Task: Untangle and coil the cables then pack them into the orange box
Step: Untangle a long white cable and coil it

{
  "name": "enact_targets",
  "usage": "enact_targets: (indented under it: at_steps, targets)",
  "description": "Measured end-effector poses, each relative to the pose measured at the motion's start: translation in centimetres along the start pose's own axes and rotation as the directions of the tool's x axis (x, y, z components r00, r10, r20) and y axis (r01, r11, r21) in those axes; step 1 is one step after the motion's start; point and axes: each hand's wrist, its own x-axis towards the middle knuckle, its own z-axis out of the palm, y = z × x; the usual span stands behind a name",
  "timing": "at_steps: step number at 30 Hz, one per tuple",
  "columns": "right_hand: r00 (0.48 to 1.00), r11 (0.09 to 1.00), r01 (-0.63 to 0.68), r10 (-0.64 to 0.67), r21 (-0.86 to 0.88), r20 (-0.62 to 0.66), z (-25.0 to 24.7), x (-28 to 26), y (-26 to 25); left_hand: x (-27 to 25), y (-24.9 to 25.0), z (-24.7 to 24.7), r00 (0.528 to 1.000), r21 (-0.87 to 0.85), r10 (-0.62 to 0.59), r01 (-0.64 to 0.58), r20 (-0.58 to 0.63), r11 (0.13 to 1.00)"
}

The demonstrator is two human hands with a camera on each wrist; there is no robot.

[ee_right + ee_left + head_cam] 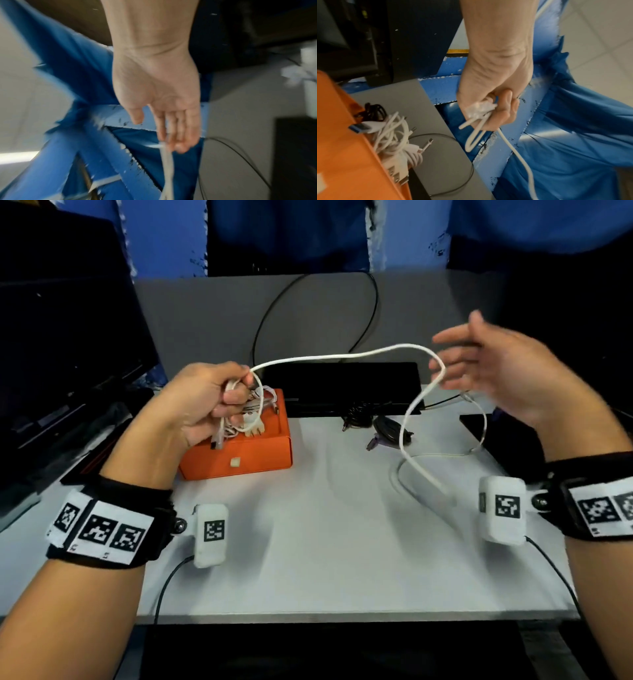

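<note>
My left hand (219, 398) grips one end of a white cable (342, 356), with a small loop and a connector bunched in its curled fingers (503, 108). The cable (518, 152) arcs rightward through the air to my right hand (479, 371). That hand is raised, its fingers (173, 128) straight and spread, and the cable (167, 166) hangs over the fingertips, then drops to the table. The orange box (239, 453) sits below my left hand, with a tangle of white cables (397, 140) and plugs lying on it.
A coiled black cable with a purple plug (387, 429) lies on the white table (325, 542) right of the box. A black device (349, 385) sits behind, and a thin black wire (308, 302) loops against the grey partition. Monitors stand at the left.
</note>
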Motion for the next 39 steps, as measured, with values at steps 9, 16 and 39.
enact_targets:
  at_steps: [9,16,39]
  targets:
    - [0.857,0.551,0.507,-0.405,-0.663,0.319,12.2,-4.2,-1.6,-3.7,1.2,6.7,0.926,-0.112,0.186,-0.157,0.328,0.981]
    - [0.923,0.898,0.386,-0.376,-0.210,0.088,13.4,-3.8,-0.1,-3.6,-0.1,7.5,0.802,-0.508,0.285,0.027,0.525,0.861]
    - [0.830,0.601,0.434,0.023,-0.672,0.557,12.9,-6.1,-2.9,-4.8,1.6,7.6,0.926,0.225,0.336,-0.369,0.172,0.902]
